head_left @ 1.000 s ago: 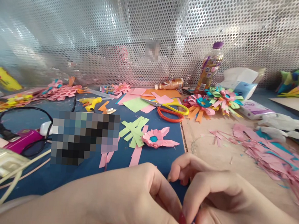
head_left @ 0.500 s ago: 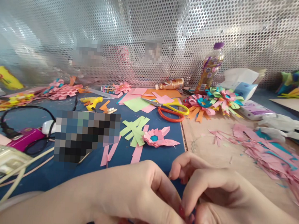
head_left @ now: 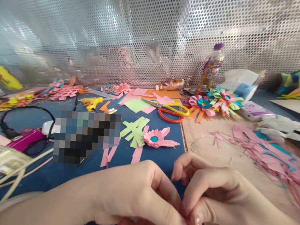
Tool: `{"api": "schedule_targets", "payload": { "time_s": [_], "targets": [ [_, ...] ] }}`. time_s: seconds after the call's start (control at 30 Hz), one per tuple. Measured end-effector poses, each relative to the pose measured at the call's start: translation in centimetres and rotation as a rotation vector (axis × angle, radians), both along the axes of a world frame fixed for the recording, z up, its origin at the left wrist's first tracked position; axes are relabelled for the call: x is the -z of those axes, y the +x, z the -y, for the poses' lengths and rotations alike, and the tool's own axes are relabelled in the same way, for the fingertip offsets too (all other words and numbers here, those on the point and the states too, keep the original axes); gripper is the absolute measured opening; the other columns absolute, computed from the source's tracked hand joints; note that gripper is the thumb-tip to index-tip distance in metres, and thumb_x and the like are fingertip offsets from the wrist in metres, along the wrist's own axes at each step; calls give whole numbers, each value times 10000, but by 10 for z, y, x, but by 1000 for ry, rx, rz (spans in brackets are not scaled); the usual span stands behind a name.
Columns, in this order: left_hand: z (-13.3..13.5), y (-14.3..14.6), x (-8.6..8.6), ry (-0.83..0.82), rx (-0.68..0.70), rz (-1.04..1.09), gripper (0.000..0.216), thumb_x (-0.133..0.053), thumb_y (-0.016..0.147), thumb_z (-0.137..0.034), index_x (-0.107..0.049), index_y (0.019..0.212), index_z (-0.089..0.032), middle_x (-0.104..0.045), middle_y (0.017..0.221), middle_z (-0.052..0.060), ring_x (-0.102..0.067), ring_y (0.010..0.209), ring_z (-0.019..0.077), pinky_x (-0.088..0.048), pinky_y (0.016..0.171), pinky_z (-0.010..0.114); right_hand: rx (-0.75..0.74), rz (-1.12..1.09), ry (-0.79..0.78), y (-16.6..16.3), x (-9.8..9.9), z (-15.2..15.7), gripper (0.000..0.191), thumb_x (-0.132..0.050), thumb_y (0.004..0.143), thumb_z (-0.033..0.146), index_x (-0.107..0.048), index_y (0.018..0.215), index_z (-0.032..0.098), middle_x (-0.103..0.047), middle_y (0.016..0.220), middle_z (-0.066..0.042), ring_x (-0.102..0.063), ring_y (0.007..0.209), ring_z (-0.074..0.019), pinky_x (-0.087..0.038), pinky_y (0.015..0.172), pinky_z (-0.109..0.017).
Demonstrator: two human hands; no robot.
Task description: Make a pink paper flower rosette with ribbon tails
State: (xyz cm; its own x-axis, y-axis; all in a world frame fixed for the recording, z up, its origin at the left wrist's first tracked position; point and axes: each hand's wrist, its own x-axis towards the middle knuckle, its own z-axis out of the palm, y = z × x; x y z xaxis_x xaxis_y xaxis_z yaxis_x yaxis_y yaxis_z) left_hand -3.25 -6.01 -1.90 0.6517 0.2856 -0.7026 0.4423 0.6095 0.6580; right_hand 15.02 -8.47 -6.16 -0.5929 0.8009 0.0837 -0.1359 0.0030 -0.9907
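Note:
At the bottom of the view my left hand [head_left: 144,197] is closed, its thumb and fingertips pressed together low in the frame. My right hand [head_left: 216,196] meets it there, thumb and index finger pinched, the other fingers curled. Whatever lies between the fingertips is hidden behind them. Just beyond the hands sits a pink paper flower [head_left: 158,137] with a blue centre. Light green paper strips [head_left: 135,130] lie to its left, and pink paper strips [head_left: 137,154] stretch toward my left wrist.
Behind are scissors [head_left: 172,112], paper sheets [head_left: 136,104], a yellow glue gun [head_left: 92,103] and a drink bottle [head_left: 211,69]. Left are a blurred-out dark object [head_left: 86,139] and a purple plug strip [head_left: 30,139]. Finished paper flowers [head_left: 225,97] and pink scraps [head_left: 267,151] lie right.
My right thumb has shifted slightly up and left, closer against the left fingertips. A pink bit glimpsed between the fingers earlier is now covered. The table things stay put.

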Motion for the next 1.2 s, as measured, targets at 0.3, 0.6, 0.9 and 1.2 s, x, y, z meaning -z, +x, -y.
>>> {"api": "schedule_targets", "payload": {
  "time_s": [0.3, 0.6, 0.9, 1.2],
  "targets": [
    [-3, -1, 1, -17, 0, 35, 105, -586, 694, -147, -687, 668, -139, -451, 328, -54, -296, 211, 49, -130, 192, 159, 106, 212, 54, 4, -8, 1, 276, -539, 792, 469, -584, 741, 202, -555, 793, -18, -545, 765, -143, -465, 704, -264],
    [-1, 0, 2, 18, 41, -24, 94, -610, 695, -143, -643, 607, -135, -467, 335, -59, -305, 213, 44, -161, 199, 146, 45, 463, 412, 0, -19, 9, 185, -502, 816, 297, -499, 652, 214, -555, 668, 0, -522, 607, -109, -442, 553, -202],
    [-3, -3, 4, 37, 39, 52, 94, -597, 736, -165, -679, 734, -120, -471, 355, -57, -314, 232, 36, -197, 209, 118, 62, 444, 91, -3, -10, 15, 242, -420, 863, 371, -457, 681, 215, -577, 678, 14, -546, 615, -109, -409, 482, -182],
    [-4, -1, 3, 67, 3, 27, 103, -603, 725, -184, -675, 705, -112, -570, 486, -23, -341, 260, 24, -186, 215, 127, 246, 508, 204, 1, -16, 11, 370, -398, 842, 491, -482, 600, 223, -542, 632, 5, -512, 607, -142, -438, 548, -226]
  ]
}}
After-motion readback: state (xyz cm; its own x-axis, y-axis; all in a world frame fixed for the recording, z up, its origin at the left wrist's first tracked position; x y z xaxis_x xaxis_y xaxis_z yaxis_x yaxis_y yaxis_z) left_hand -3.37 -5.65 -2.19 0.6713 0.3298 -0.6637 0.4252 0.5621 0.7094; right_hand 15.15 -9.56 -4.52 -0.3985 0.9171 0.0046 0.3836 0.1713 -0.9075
